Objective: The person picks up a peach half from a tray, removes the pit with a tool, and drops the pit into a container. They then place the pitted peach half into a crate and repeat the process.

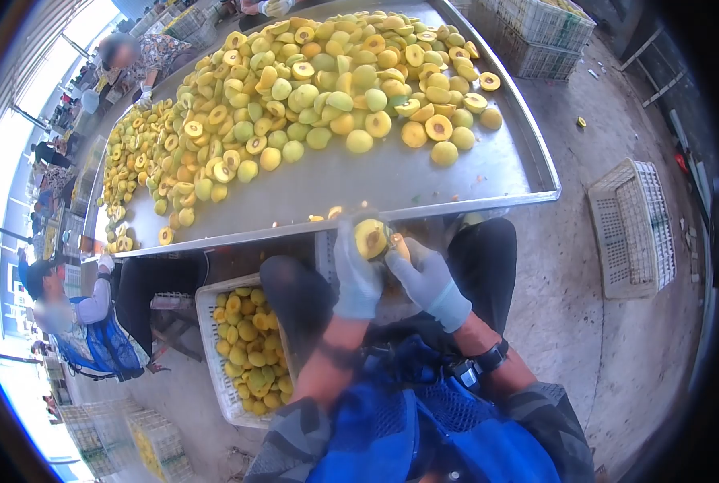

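My left hand [356, 270], in a pale glove, holds a halved yellow fruit [370, 239] with its cut face and brown centre showing. Close beside it, my right hand [422, 278], also gloved, is closed at the fruit's right edge; a small orange-tan piece shows at its fingertips, too small to make out. Both hands are just below the near rim of a metal table [327, 223]. Many halved fruits [339, 101] are heaped on that table.
A white crate [214, 354] of yellow fruit stands on the floor at the lower left. A white crate [605, 233] lies at the right. Stacked crates [536, 48] are at the upper right. Co-workers [94, 314] sit along the table's left side.
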The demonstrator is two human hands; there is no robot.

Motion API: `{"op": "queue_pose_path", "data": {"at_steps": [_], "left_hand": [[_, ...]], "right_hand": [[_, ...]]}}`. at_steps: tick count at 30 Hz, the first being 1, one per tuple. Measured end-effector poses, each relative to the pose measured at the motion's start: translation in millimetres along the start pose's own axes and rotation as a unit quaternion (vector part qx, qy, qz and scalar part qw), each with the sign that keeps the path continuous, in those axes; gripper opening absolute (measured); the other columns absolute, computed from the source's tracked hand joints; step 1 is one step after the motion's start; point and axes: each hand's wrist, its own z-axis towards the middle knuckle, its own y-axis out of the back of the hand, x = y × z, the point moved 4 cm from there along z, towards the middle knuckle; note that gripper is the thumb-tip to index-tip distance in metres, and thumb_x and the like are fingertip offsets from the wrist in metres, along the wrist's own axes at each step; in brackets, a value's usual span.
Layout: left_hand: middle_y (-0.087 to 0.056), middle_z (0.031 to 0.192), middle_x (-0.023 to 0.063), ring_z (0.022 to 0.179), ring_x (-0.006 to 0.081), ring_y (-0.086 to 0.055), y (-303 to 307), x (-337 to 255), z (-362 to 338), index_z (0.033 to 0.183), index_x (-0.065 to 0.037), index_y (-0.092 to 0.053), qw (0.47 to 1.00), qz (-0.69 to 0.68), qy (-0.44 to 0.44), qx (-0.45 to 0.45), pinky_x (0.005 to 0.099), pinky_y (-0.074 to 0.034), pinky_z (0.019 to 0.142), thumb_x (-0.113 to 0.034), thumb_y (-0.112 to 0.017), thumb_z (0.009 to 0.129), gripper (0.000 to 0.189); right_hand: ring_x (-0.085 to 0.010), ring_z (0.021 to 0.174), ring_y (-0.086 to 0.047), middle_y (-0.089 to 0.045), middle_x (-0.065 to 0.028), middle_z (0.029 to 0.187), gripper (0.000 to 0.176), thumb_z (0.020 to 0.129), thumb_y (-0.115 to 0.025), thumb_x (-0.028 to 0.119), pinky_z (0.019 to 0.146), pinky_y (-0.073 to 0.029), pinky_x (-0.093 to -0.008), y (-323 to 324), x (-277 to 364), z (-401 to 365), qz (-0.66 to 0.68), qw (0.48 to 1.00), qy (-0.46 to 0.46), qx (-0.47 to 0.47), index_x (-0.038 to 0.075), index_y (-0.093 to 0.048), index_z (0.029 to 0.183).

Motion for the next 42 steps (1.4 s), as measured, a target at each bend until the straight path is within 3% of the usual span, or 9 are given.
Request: {"op": "queue_pose_path", "data": {"at_steps": [6,9,15,18,21,24,27,36,42], "left_hand": [[-0.068,0.099,0.0120,0.086,0.0223,-0.066,-5,-8,1,0.112,-0.001,-0.063,0.972,-0.195,0.129,-0.012,0.0337,-0.057,0.080,-0.048,-0.028,0.112,0.058],[-0.069,0.097,0.0121,0.084,0.0228,-0.066,-3,-9,1,0.111,-0.001,-0.064,0.977,-0.166,0.130,-0.020,0.0344,-0.057,0.078,-0.049,-0.029,0.111,0.059],[-0.069,0.095,0.0138,0.082,0.0250,-0.068,-7,-9,-2,0.107,-0.001,-0.065,0.951,-0.229,0.199,-0.059,0.0355,-0.058,0.077,-0.050,-0.031,0.109,0.059],[-0.069,0.095,0.0141,0.081,0.0262,-0.068,-10,-10,-2,0.106,-0.001,-0.065,0.949,-0.234,0.196,-0.076,0.0361,-0.058,0.077,-0.047,-0.032,0.109,0.057],[-0.069,0.096,0.0139,0.079,0.0264,-0.068,-10,-12,-2,0.105,0.000,-0.065,0.947,-0.231,0.205,-0.093,0.0364,-0.059,0.075,-0.043,-0.032,0.110,0.055],[-0.070,0.095,0.0137,0.077,0.0255,-0.069,-12,-25,-3,0.103,0.001,-0.065,0.948,-0.219,0.203,-0.113,0.0358,-0.059,0.073,-0.040,-0.034,0.110,0.052],[-0.070,0.091,0.0132,0.075,0.0240,-0.068,-12,-30,-4,0.102,0.001,-0.066,0.962,-0.185,0.165,-0.113,0.0349,-0.059,0.070,-0.039,-0.037,0.109,0.051],[-0.069,0.084,0.0121,0.067,0.0181,-0.066,-14,-45,-5,0.100,0.001,-0.067,0.969,-0.169,0.164,-0.069,0.0289,-0.057,0.062,-0.031,-0.047,0.105,0.038],[-0.069,0.079,0.0116,0.065,0.0164,-0.065,-7,-44,3,0.089,0.002,-0.068,0.986,-0.123,0.111,0.019,0.0272,-0.053,0.058,-0.036,-0.044,0.106,0.048]], "right_hand": [[-0.0305,0.078,-0.072,-0.071,-0.0216,0.086,0.038,0.101,-0.060,0.034,0.070,-0.053,-0.0390,-7,6,0,-0.027,0.999,-0.021,0.002,-0.003,-0.065,0.111],[-0.0102,0.071,-0.058,-0.065,-0.0066,0.077,0.031,0.104,-0.060,0.028,0.064,-0.048,-0.0302,-11,9,-2,-0.069,0.998,0.009,-0.010,-0.002,-0.067,0.105],[-0.0217,0.075,-0.070,-0.071,-0.0157,0.082,0.031,0.101,-0.062,0.026,0.068,-0.053,-0.0362,-11,9,0,-0.158,0.987,0.013,0.008,-0.004,-0.067,0.107],[-0.0466,0.088,-0.069,-0.070,-0.0293,0.094,0.042,0.099,-0.060,0.037,0.076,-0.054,-0.0499,-12,2,1,-0.125,0.992,-0.005,0.023,-0.003,-0.064,0.109],[-0.0276,0.075,-0.071,-0.071,-0.0198,0.083,0.033,0.101,-0.061,0.027,0.069,-0.054,-0.0376,-11,4,2,-0.187,0.982,0.010,0.025,-0.005,-0.067,0.105],[-0.0272,0.075,-0.071,-0.072,-0.0197,0.083,0.033,0.101,-0.061,0.027,0.069,-0.054,-0.0379,-11,2,2,-0.188,0.982,0.008,0.029,-0.005,-0.067,0.103],[-0.0448,0.088,-0.070,-0.071,-0.0289,0.092,0.043,0.098,-0.060,0.038,0.077,-0.054,-0.0483,-11,5,1,-0.122,0.991,-0.020,0.048,-0.003,-0.065,0.105],[-0.0372,0.081,-0.072,-0.071,-0.0268,0.089,0.042,0.099,-0.060,0.037,0.072,-0.054,-0.0443,-11,13,-4,-0.088,0.992,-0.052,0.076,-0.004,-0.067,0.101],[-0.0164,0.072,-0.063,-0.068,-0.0069,0.078,0.040,0.104,-0.057,0.034,0.067,-0.050,-0.0337,-15,10,-10,0.062,0.984,-0.099,0.138,-0.004,-0.068,0.096]]}}
